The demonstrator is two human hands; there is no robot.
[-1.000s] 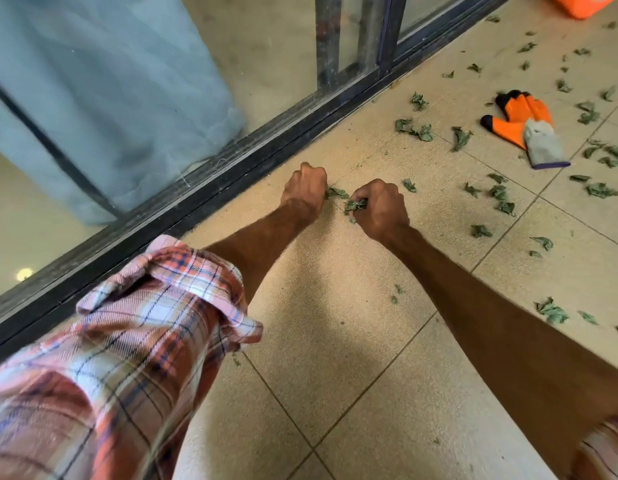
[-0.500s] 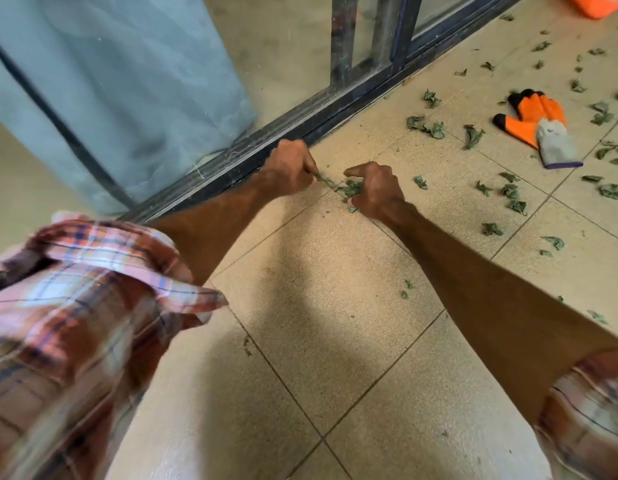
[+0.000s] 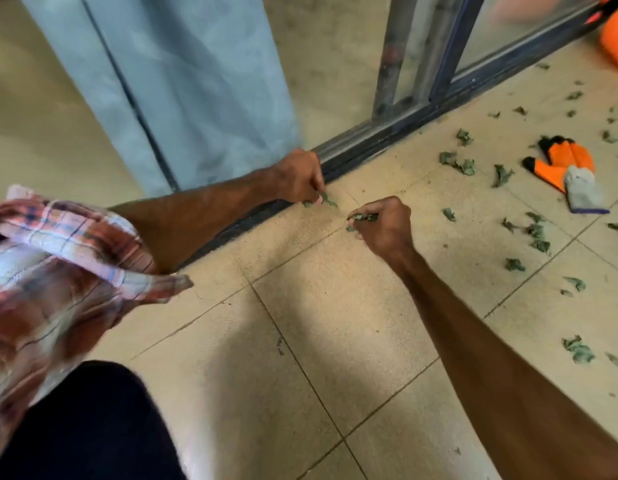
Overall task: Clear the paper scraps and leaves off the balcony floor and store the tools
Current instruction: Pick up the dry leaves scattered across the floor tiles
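Head view: tiled floor (image 3: 335, 341) fills frame, door track (image 3: 387, 140) diagonal across upper half. Upper right: orange glove (image 3: 570, 168). Centre, beside track: left hand (image 3: 297, 174), fingers pinching leaf (image 3: 326, 200); just right of it, right hand (image 3: 387, 226), fingers curled round leaf clump (image 3: 363, 217). At right: loose leaves (image 3: 536, 233) scattered.

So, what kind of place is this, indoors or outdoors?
Probably a home balcony: a tiled floor runs along a sliding glass door track, a curtain hangs behind the glass, and dry leaves and a work glove lie on the tiles.
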